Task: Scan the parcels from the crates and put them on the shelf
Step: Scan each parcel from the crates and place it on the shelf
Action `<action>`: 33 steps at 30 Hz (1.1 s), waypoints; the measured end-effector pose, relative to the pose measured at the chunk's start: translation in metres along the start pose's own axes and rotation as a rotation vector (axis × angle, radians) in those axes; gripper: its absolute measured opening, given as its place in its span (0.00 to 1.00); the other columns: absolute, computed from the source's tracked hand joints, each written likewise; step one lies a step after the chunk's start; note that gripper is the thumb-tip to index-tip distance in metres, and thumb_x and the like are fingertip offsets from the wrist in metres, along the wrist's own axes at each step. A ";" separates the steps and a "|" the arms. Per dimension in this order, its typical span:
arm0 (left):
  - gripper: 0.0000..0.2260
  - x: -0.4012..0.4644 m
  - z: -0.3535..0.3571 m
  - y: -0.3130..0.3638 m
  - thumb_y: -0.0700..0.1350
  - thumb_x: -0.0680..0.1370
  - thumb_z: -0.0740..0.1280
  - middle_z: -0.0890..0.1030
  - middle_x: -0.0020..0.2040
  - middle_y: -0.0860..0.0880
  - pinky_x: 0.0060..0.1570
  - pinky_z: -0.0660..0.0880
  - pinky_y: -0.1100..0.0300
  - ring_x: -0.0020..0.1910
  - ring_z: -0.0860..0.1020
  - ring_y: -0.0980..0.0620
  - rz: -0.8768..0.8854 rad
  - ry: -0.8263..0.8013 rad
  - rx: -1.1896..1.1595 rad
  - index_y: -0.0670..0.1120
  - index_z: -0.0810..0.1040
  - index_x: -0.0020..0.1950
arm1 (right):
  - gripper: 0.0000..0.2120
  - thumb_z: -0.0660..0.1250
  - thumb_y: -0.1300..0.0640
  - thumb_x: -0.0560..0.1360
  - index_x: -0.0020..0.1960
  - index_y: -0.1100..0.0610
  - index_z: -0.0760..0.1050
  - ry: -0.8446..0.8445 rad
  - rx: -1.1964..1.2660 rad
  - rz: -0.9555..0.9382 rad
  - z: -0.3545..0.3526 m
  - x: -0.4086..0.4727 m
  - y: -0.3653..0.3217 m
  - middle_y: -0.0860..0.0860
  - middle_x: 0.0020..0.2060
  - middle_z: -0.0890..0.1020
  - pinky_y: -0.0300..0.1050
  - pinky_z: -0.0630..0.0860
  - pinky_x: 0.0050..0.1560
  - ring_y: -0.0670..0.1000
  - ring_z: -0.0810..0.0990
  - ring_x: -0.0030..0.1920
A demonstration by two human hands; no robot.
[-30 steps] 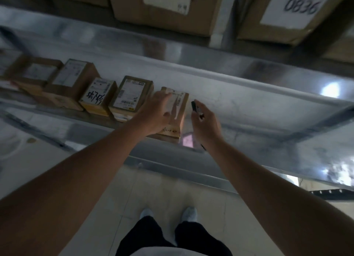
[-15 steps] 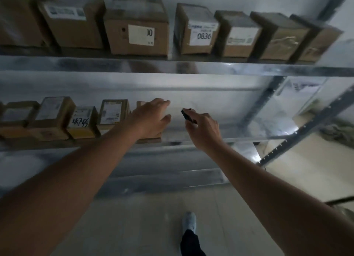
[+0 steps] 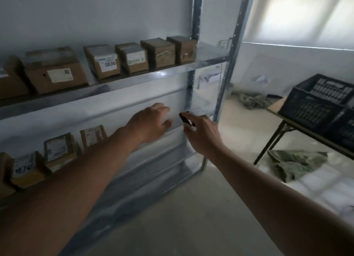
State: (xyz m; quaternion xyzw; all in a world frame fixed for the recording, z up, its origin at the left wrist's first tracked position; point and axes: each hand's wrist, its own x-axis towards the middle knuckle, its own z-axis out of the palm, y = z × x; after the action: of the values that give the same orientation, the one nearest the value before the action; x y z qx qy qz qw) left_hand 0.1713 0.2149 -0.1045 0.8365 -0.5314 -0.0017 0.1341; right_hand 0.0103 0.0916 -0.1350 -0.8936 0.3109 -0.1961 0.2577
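A metal shelf unit [image 3: 206,61] fills the left half of the view. Several cardboard parcels stand in a row on its middle level; the rightmost one [image 3: 93,136] is upright with a white label. My left hand [image 3: 151,122] hovers to the right of that parcel, apart from it, fingers spread and holding nothing. My right hand [image 3: 201,135] is beside it, closed around a small black scanner [image 3: 184,118] that sticks out above the thumb. More parcels line the level above, among them the box marked 0836 [image 3: 104,64].
At the right edge, a black plastic crate [image 3: 314,104] sits on a folding table [image 3: 275,106]. Crumpled green cloth [image 3: 295,164] lies on the floor under the table, and more cloth [image 3: 251,101] lies behind the shelf post. A bright window glows top right.
My left hand has come off the rightmost parcel, which stays upright on the shelf. The view has swung up and to the right, bringing the crate and table into sight.
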 end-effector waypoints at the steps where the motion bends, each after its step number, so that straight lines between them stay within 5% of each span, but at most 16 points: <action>1: 0.24 0.008 0.000 0.020 0.57 0.85 0.62 0.70 0.79 0.45 0.70 0.72 0.45 0.75 0.72 0.42 0.026 0.007 0.001 0.45 0.73 0.78 | 0.22 0.62 0.48 0.86 0.78 0.36 0.72 0.027 -0.005 0.019 -0.016 -0.004 0.012 0.58 0.67 0.79 0.58 0.76 0.66 0.65 0.78 0.62; 9: 0.26 0.084 0.034 0.218 0.58 0.85 0.63 0.71 0.79 0.46 0.70 0.72 0.46 0.74 0.74 0.42 0.249 0.047 -0.046 0.46 0.70 0.80 | 0.22 0.63 0.48 0.85 0.78 0.37 0.72 0.185 -0.044 0.167 -0.153 -0.050 0.150 0.58 0.63 0.79 0.57 0.76 0.61 0.65 0.77 0.60; 17: 0.26 0.159 0.080 0.410 0.56 0.86 0.63 0.73 0.78 0.44 0.72 0.73 0.45 0.76 0.73 0.43 0.450 0.035 -0.085 0.45 0.71 0.80 | 0.21 0.65 0.47 0.84 0.77 0.39 0.74 0.346 -0.096 0.332 -0.289 -0.084 0.298 0.58 0.64 0.78 0.58 0.72 0.67 0.64 0.76 0.63; 25: 0.26 0.255 0.138 0.545 0.56 0.85 0.63 0.74 0.76 0.44 0.71 0.73 0.41 0.75 0.72 0.44 0.605 -0.034 -0.142 0.45 0.71 0.79 | 0.21 0.65 0.47 0.84 0.76 0.40 0.75 0.470 -0.126 0.489 -0.372 -0.075 0.426 0.58 0.64 0.79 0.54 0.71 0.70 0.61 0.78 0.63; 33: 0.27 0.401 0.207 0.642 0.57 0.85 0.63 0.73 0.76 0.46 0.69 0.74 0.44 0.73 0.74 0.45 0.755 -0.101 -0.170 0.45 0.69 0.80 | 0.22 0.65 0.47 0.85 0.78 0.43 0.73 0.496 -0.163 0.620 -0.428 -0.007 0.553 0.59 0.69 0.78 0.60 0.73 0.71 0.63 0.76 0.68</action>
State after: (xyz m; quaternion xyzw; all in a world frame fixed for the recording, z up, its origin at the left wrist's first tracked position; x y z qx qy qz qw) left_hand -0.2548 -0.4438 -0.1025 0.5669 -0.8056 -0.0374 0.1680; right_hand -0.4650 -0.4211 -0.1205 -0.7004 0.6331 -0.2935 0.1503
